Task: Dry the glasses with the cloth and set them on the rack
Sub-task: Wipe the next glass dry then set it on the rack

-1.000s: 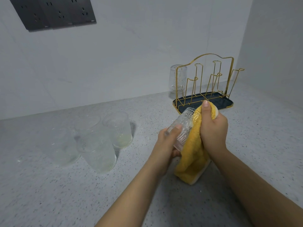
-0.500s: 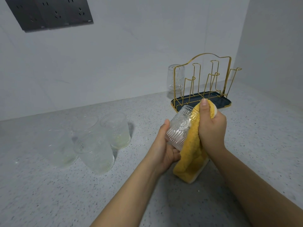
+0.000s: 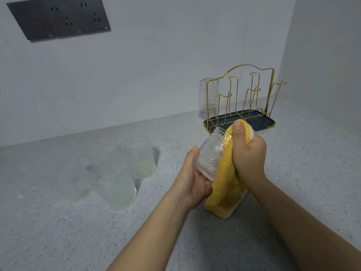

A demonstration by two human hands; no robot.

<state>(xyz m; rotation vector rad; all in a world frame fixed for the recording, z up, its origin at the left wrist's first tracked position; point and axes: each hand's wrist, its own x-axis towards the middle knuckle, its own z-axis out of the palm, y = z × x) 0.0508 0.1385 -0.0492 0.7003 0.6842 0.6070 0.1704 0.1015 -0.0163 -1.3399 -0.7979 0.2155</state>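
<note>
I hold a ribbed clear glass tilted above the counter, its base cupped in my left hand. My right hand grips a yellow cloth pressed against the glass's right side and rim; the cloth's tail hangs down to the counter. Behind them stands the gold wire rack on its dark tray. One upturned glass sits on the rack's far left prong. Several clear glasses stand grouped on the counter to the left.
The speckled grey counter meets white walls at the back and right, forming a corner behind the rack. A dark socket panel is on the back wall at upper left.
My left hand has slid from over the glass's side down under its base, turning the glass. My right hand keeps the cloth against it. The view has shifted slightly.
</note>
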